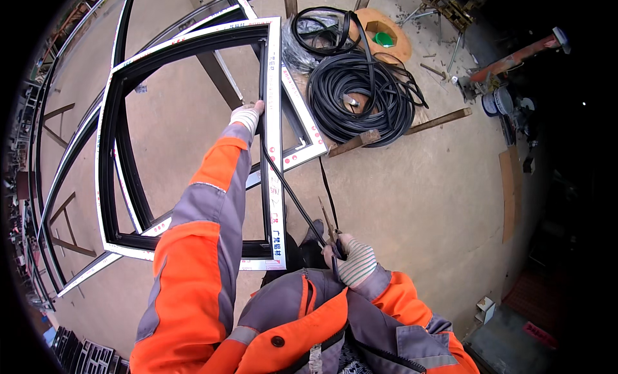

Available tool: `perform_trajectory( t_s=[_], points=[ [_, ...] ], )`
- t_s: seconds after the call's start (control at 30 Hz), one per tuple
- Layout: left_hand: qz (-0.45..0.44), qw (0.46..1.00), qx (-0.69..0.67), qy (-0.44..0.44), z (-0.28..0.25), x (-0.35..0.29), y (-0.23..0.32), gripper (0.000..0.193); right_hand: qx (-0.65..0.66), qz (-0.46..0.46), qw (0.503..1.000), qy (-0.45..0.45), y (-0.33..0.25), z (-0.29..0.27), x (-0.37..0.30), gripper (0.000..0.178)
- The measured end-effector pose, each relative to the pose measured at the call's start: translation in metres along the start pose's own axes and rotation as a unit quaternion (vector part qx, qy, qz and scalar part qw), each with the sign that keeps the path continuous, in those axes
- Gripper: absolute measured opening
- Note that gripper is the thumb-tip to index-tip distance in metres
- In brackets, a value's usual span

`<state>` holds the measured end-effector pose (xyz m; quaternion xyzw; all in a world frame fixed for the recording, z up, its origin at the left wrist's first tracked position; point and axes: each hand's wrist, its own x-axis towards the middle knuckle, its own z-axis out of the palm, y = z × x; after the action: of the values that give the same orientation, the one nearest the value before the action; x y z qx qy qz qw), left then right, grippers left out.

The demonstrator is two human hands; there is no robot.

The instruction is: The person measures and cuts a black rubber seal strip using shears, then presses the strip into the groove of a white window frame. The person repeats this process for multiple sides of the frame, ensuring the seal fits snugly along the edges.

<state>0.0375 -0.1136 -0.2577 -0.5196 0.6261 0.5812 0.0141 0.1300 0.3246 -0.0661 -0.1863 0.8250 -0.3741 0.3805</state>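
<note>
A window frame (275,103) with white printed film and black inner edges lies in front of me. My left hand (246,115), in a whitish knit glove with bare fingertips, closes on the inner edge of its right side. Just below that hand a black rubber strip (290,190) leaves the frame and slants down to my right hand (356,262). The right hand, in a striped glove, is closed round a pair of scissors (329,219), blades pointing up and away. The strip's end near the right fingers is partly hidden.
More film-covered frames (302,156) lie beneath, resting on stands. A big coil of black rubber strip (360,100) sits on a wooden-legged stand at the far right of the frame, beside a green tape roll (383,39). A rusty metal post (515,55) stands farther right.
</note>
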Motion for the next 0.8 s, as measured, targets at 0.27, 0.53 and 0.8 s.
perform_trajectory(
  t_s=[0.27,0.53,0.8],
  points=[
    [0.052,0.994,-0.077,-0.048,0.006,-0.009,0.025,0.044,-0.002,0.053,0.998,0.036,-0.028,0.027,0.002,0.023],
    [0.093,0.994,-0.009,-0.05,0.003,0.017,0.004,0.039,-0.132,0.063,0.988,0.047,-0.072,0.059,-0.01,0.031],
    [0.091,0.994,-0.031,-0.044,0.005,-0.001,-0.014,0.046,-0.146,0.077,0.983,0.08,-0.076,0.072,-0.016,0.033]
  ],
)
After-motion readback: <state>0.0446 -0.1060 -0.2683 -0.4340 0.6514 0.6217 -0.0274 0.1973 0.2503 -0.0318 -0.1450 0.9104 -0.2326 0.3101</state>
